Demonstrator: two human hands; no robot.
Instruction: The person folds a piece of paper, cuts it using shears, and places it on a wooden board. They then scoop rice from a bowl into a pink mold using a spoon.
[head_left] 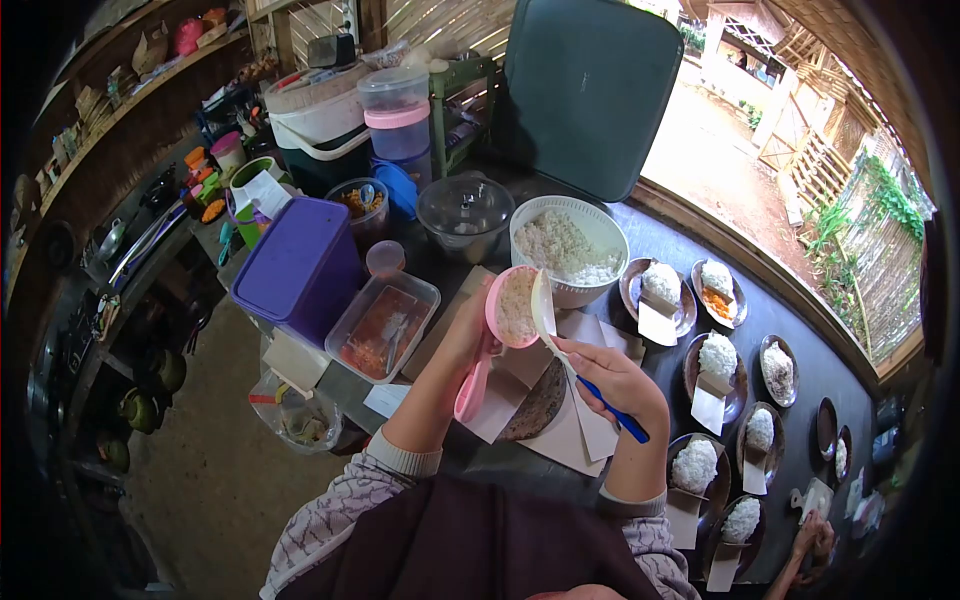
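My left hand [466, 328] is closed round a pink handled cup [472, 390], whose mouth is turned toward me. White rice [517, 308] fills the cup. In my right hand [618, 380] is a rice spoon [543, 302] with a pale blade and a blue handle. The blade lies against the right side of the cup's rim. Just beyond my hands stands a white basin [590, 296] of cooked rice. Under the hands, brown paper sheets [560, 440] lie overlapping on the table, partly covering a dark round surface.
Several plates with rice mounds [716, 354] and folded papers line the right. A clear tub [382, 325] of reddish food and a purple box [300, 260] stand left. Behind are a lidded clear bowl [465, 210] and a large dark tray [590, 90]. Another person's hand [815, 540] shows lower right.
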